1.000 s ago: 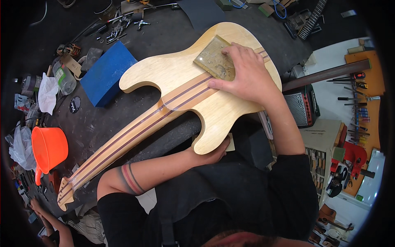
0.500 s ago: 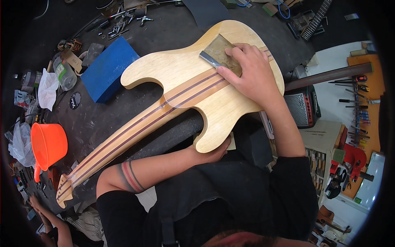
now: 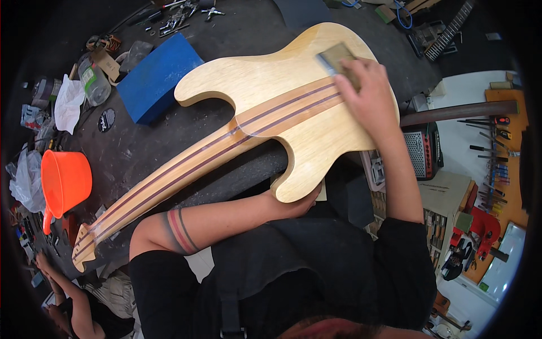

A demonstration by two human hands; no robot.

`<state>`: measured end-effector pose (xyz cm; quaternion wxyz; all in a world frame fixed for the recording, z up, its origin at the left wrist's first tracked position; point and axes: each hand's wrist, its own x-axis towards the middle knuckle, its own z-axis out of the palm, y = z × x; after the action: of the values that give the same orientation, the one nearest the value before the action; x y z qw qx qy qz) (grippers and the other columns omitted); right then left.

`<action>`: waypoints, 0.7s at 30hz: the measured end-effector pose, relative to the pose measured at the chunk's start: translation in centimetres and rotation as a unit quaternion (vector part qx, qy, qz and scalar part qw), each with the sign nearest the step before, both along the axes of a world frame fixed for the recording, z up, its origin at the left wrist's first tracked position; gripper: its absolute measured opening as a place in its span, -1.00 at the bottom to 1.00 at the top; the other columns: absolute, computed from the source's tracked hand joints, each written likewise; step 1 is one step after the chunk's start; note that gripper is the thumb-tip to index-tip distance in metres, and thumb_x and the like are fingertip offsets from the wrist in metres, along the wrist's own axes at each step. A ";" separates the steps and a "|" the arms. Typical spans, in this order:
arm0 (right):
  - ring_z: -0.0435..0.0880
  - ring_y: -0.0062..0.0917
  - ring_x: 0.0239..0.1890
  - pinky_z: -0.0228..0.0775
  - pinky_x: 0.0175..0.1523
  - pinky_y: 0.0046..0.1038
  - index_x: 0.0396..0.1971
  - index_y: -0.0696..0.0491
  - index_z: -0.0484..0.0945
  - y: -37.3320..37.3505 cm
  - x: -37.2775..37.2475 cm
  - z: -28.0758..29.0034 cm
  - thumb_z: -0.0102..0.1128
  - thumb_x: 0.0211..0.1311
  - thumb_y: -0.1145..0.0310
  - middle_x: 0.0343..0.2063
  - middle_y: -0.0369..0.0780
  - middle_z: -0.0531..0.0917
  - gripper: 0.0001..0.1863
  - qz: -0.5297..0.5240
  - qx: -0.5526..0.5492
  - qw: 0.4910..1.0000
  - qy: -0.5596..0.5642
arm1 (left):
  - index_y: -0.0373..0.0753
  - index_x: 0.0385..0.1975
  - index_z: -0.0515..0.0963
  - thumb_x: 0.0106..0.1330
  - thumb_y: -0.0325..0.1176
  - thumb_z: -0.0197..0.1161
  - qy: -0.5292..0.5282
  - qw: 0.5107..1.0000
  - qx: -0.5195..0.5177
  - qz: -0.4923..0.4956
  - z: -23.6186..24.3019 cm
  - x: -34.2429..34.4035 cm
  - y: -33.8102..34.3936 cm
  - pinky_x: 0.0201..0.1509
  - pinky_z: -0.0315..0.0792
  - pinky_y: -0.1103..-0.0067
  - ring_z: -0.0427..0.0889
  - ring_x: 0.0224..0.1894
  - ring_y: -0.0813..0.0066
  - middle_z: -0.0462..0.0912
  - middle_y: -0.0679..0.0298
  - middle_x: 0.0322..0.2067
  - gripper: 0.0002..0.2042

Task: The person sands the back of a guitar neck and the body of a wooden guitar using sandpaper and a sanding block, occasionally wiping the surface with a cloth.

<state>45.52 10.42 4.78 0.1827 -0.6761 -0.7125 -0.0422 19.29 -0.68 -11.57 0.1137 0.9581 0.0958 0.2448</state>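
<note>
An unfinished solid-body guitar (image 3: 265, 73) of pale wood lies back up across the bench, its dark-striped neck pointing to the lower left. On the broad end of the body, my right hand (image 3: 370, 93) is closed on a tan sanding block (image 3: 340, 58) with a grey-blue front edge. The block rests flat on the wood beside the centre stripes and is slightly blurred. My left hand (image 3: 302, 207) is under the near horn, against the body; its fingers are mostly hidden there.
A blue block (image 3: 158, 79) stands beyond the neck. An orange dipper (image 3: 66, 183), plastic bags and a clear bottle (image 3: 94, 82) crowd the left. Metal hardware (image 3: 180, 17) lies at the back. On the right are a small amplifier (image 3: 420, 151) and a tool board. Another person's arm (image 3: 73, 291) shows lower left.
My right hand has slid the sanding block right and away, toward the body's broad end. The whole view has shifted a little. My left hand stays under the near horn.
</note>
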 end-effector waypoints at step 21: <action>0.61 0.11 0.44 0.48 0.57 0.06 0.27 0.06 0.80 -3.3 -12.6 1.1 0.63 0.35 0.18 0.43 0.17 0.63 -0.46 0.220 -0.033 0.973 0.065 | -0.36 0.16 0.62 0.57 -0.14 0.38 0.025 0.995 0.096 0.013 -1.3 0.6 0.1 0.41 0.66 0.02 0.72 0.27 -0.22 0.65 -0.18 0.14 -0.59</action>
<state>32.95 7.08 5.83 0.2110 -0.5095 -0.8315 0.0670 19.86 -0.57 -12.85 0.0157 0.9690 0.0867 0.2307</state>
